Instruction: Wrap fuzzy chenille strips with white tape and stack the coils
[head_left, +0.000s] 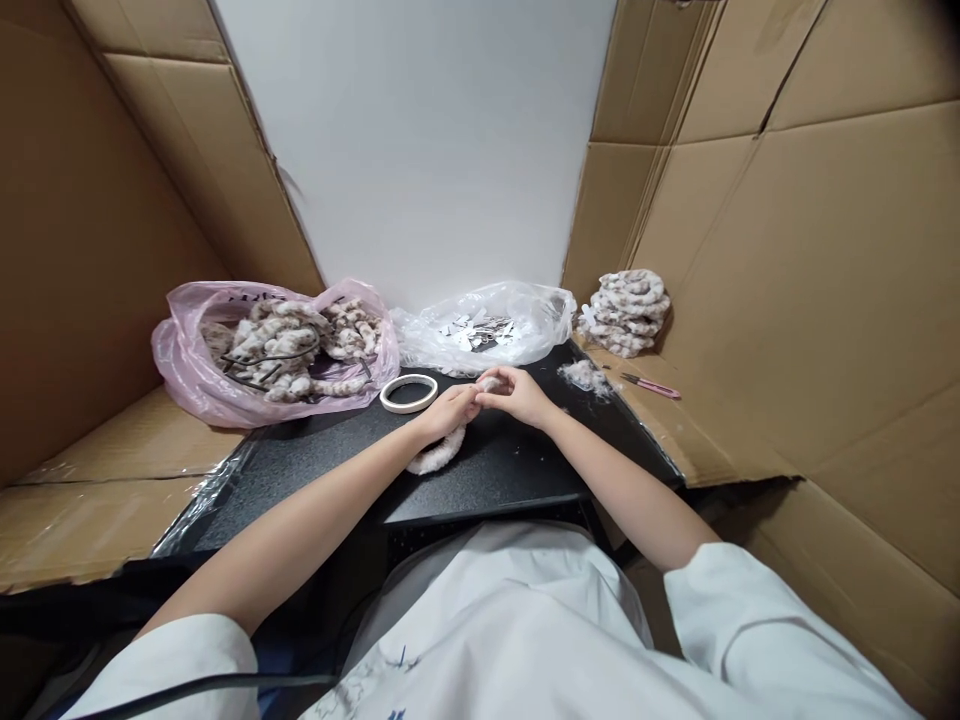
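A fluffy beige-white loop (439, 458) hangs below my hands over the black tabletop, with part of it hidden by my fingers. My left hand (451, 408) is closed on the loop's upper part. Beside it, my right hand (514, 396) has its fingers curled round a fluffy bit that shows between thumb and forefinger. The fingertips of both hands meet. Just left of my left hand lies a roll of pale tape (409, 407).
A pink bag (184, 375) of fluffy strips stands left. Behind my hands is a clear bag (551, 305) with small metal and white pieces. Right are stacked fluffy rings (628, 312), loose fluff (587, 378) and pink snips (654, 386). Cardboard walls (847, 260) surround the black table (315, 470).
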